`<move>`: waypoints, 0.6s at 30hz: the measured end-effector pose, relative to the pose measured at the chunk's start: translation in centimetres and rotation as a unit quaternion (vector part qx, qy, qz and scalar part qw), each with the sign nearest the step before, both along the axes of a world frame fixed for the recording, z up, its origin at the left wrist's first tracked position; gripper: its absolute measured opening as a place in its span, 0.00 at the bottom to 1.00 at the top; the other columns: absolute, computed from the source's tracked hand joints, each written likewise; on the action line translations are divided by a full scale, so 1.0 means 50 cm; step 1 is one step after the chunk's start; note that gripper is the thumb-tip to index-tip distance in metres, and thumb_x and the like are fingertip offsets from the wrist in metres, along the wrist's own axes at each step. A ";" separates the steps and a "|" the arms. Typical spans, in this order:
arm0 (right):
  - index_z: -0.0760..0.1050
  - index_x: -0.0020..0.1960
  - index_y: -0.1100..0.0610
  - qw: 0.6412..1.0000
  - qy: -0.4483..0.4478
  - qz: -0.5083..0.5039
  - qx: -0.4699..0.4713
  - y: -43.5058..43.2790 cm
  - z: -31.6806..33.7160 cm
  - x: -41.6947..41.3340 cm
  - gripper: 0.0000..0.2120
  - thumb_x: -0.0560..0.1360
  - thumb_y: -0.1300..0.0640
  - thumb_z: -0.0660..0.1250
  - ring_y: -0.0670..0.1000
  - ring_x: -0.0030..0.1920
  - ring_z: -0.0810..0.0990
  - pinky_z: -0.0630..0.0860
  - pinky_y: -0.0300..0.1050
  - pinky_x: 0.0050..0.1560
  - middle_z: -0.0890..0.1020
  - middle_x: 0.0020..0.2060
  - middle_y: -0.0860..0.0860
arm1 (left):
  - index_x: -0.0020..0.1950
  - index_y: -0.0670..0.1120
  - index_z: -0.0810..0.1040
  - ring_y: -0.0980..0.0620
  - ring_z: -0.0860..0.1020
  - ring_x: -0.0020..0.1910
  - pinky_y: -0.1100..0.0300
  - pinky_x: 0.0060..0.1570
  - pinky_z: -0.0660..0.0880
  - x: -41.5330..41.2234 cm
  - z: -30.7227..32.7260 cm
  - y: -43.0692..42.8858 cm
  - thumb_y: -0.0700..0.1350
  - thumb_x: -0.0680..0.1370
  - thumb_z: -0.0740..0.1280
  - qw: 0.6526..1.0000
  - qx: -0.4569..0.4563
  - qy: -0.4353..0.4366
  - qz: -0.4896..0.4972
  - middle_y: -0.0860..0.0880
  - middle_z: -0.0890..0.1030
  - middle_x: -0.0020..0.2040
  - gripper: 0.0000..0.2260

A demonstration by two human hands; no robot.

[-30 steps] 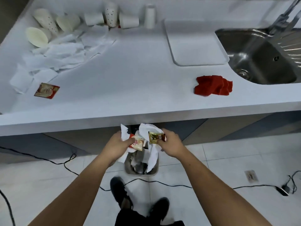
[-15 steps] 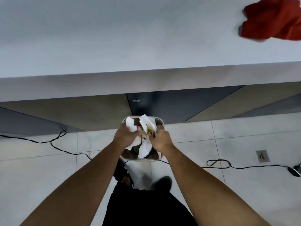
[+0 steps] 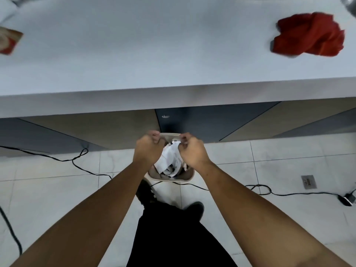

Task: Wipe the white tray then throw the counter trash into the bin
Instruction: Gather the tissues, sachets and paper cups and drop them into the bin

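Observation:
A small beige bin stands on the floor under the counter edge, holding crumpled white paper. Both my hands hang just above its opening. My left hand is curled into a fist over the bin's left side, and nothing shows in it. My right hand is curled over the right side, with its fingertips pinched on the top corner of the white paper. A red-and-white packet lies on the counter at the far left. The white tray is out of view.
A crumpled red cloth lies on the white counter at the right. Black cables run across the tiled floor, with a floor drain at the right. My shoes stand just behind the bin.
The view dropped from the counter to the bin. My hands lowered the paper and packets into the bin; the packets are no longer visible, and my left hand has let go.

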State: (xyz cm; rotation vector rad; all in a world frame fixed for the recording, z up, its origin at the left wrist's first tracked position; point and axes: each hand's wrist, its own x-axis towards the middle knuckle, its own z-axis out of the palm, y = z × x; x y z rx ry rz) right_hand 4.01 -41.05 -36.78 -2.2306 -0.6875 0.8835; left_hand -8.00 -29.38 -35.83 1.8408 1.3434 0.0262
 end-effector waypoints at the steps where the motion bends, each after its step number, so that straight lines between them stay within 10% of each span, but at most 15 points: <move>1: 0.79 0.58 0.53 1.000 -0.006 -0.007 0.023 0.002 0.025 0.002 0.11 0.77 0.61 0.66 0.44 0.43 0.81 0.75 0.33 0.46 0.82 0.45 0.46 | 0.41 0.55 0.77 0.63 0.78 0.39 0.72 0.38 0.69 -0.005 0.027 0.000 0.48 0.77 0.68 0.999 0.016 -0.032 0.020 0.58 0.80 0.39 0.06; 18: 0.79 0.44 0.46 0.956 -0.023 0.054 0.288 0.158 0.469 -0.011 0.05 0.74 0.49 0.64 0.46 0.35 0.80 0.79 0.42 0.37 0.81 0.34 0.43 | 0.44 0.59 0.73 0.57 0.78 0.35 0.58 0.37 0.74 -0.071 0.444 0.107 0.58 0.77 0.66 0.941 0.222 -0.232 0.110 0.61 0.79 0.38 0.06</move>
